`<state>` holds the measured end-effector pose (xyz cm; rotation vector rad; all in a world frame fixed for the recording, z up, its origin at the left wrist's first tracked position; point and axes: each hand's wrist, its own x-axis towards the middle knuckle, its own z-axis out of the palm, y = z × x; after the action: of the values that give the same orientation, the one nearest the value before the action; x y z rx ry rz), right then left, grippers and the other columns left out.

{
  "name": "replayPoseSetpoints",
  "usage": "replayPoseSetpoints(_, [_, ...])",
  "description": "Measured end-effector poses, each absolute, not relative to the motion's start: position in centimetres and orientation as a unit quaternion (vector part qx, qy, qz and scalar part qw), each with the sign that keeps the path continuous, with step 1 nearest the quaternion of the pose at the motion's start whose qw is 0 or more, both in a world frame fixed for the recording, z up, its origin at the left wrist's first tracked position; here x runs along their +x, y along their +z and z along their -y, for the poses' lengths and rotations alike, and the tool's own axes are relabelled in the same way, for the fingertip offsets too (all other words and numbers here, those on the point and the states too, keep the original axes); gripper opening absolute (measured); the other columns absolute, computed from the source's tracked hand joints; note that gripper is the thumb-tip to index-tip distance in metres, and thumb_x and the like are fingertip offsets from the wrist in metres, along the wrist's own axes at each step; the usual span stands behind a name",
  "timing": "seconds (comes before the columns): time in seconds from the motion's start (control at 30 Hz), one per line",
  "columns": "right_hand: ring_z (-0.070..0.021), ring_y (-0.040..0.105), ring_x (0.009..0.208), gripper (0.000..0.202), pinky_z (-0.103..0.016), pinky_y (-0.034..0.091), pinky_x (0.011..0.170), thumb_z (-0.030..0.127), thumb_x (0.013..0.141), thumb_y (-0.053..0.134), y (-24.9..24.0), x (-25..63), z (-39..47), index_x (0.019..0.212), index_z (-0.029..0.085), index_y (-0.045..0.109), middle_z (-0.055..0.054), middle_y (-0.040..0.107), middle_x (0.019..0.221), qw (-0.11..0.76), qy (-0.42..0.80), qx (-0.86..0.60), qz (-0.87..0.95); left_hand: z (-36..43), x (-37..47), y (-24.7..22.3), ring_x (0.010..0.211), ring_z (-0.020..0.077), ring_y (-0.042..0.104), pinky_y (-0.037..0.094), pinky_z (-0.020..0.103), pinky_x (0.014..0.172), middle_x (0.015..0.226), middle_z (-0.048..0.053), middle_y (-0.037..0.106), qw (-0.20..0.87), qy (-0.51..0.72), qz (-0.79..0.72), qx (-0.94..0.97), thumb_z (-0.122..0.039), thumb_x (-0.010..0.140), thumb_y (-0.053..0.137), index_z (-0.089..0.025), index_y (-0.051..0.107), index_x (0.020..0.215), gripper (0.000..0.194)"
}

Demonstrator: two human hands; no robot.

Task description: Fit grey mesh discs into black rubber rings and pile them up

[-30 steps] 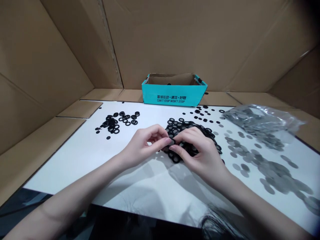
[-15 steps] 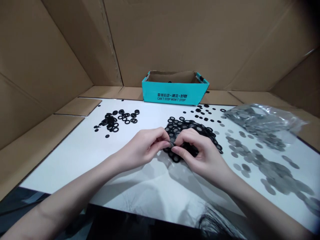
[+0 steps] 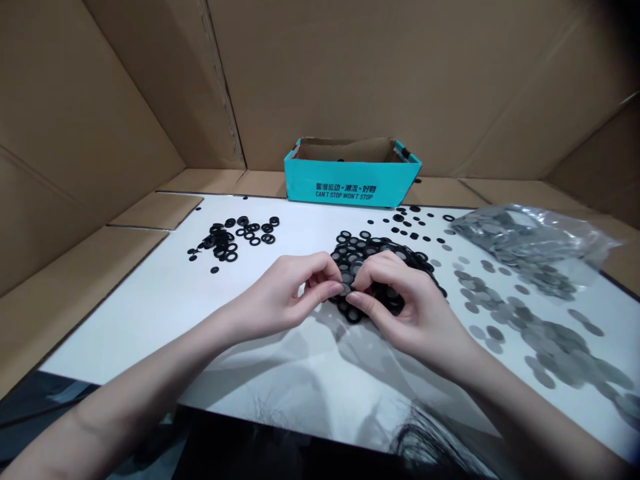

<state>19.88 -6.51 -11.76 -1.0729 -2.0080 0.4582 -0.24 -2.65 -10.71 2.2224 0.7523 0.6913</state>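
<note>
Between both hands is a small black ring with a grey disc in it [image 3: 345, 289], pinched at its edges. My left hand [image 3: 295, 293] grips its left side with thumb and forefinger. On the other side, my right hand [image 3: 395, 300] has thumb and forefinger closed on it. Just behind the fingers lies a heap of black rings with grey centres [image 3: 370, 248], partly hidden by my right hand. Loose black rings [image 3: 220, 241] lie in a group at the left. Translucent grey discs [image 3: 555, 340] are spread over the right side of the white table [image 3: 165, 300].
A turquoise open box [image 3: 350, 183] stands at the back, with small black pieces [image 3: 407, 227] scattered before its right end. A clear plastic bag of grey discs [image 3: 525, 233] lies at the back right. Cardboard walls [image 3: 400, 73] surround the table.
The view has shifted very slightly. Both hands stay pinched at the same spot, and the held ring now shows more of its grey face.
</note>
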Motion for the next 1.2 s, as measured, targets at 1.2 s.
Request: replayPoseSetpoints(1.2, [-0.0175,0.051,0.072,0.021,-0.032,0.041,0.065,0.012,0.088,0.055,-11.79,19.71,6.63,0.072,0.023,0.047,-0.001,0.059,0.067,0.381,0.148,-0.422,0.81,2.77,-0.47,-10.27,0.064,0.0098,0.06,0.044,0.02,0.06,0.073,-0.001,0.065,0.323,0.203,-0.315,0.869,-0.017,0.093,0.055,-0.015,0.059,0.092,0.005])
